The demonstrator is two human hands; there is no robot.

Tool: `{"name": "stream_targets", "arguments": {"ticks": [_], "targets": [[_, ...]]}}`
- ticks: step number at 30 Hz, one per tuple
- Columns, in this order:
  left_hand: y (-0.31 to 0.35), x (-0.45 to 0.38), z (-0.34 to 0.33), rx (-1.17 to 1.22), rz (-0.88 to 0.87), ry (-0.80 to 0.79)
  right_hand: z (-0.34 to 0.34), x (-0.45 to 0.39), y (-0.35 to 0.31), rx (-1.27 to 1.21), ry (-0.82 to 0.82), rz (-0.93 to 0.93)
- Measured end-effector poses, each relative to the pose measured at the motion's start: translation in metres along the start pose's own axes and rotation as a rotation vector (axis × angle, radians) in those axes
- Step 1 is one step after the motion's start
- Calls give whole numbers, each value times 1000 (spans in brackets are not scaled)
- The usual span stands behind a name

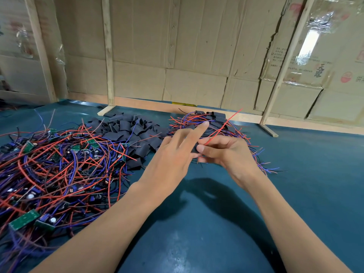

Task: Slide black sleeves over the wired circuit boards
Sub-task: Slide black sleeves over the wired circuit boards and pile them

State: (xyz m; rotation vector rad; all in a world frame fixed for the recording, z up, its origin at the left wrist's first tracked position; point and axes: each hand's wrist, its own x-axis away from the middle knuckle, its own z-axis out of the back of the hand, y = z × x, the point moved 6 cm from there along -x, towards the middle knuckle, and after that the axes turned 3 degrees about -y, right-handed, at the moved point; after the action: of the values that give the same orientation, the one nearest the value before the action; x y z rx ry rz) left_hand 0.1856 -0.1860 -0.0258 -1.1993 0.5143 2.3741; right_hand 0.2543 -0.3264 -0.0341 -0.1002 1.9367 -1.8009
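Teal table (197, 243); both hands (222, 152) pinching black sleeve (195, 149).

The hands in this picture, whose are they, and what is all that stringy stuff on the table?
They belong to a person wearing a camera on their head, so you see what they see. Together, the left hand and right hand hold a small black sleeve with a red wire sticking out. On the blue table lie three piles: circuit boards with red and purple wires at left, empty black sleeves in the middle, and finished ones behind the hands.
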Motion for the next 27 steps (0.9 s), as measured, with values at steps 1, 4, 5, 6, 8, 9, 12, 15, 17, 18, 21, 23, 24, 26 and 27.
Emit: {"name": "stream_targets", "arguments": {"ticks": [1,4,5,6,8,9,12,15,17,18,21,23,24,26,27], "targets": [[-1,1,-2,-20,6,-11,-1,0,1,10,18,0],[-2,0,-9,-78,0,-98,2,-2,8,11,116,-27],[-3,-1,-10,-106,6,-120,7,-3,10,-37,159,-42],[-4,-2,-9,-146,27,-125,17,-3,12,-76,236,-55],[-9,-3,-6,-256,139,-112,41,-2,18,-153,421,-75],[-15,-2,-5,-319,233,-138,54,0,23,-192,509,-101],[-47,14,-1,-530,565,-313,82,8,38,-161,691,-233],[-73,29,9,-703,768,-502,97,12,45,171,790,-400],[-84,35,12,-716,843,-596,94,15,38,359,832,-415],[-88,36,13,-692,872,-617,90,16,33,434,847,-381],[-98,33,23,-575,970,-603,65,19,7,639,888,-70],[-107,33,32,-483,1046,-588,32,22,-10,611,806,203],[-111,33,36,-453,1059,-578,11,22,-14,570,724,318],[-116,35,42,-419,1048,-574,-31,22,-9,555,526,437],[-117,36,43,-412,1041,-574,-50,22,-2,594,421,469]]}}
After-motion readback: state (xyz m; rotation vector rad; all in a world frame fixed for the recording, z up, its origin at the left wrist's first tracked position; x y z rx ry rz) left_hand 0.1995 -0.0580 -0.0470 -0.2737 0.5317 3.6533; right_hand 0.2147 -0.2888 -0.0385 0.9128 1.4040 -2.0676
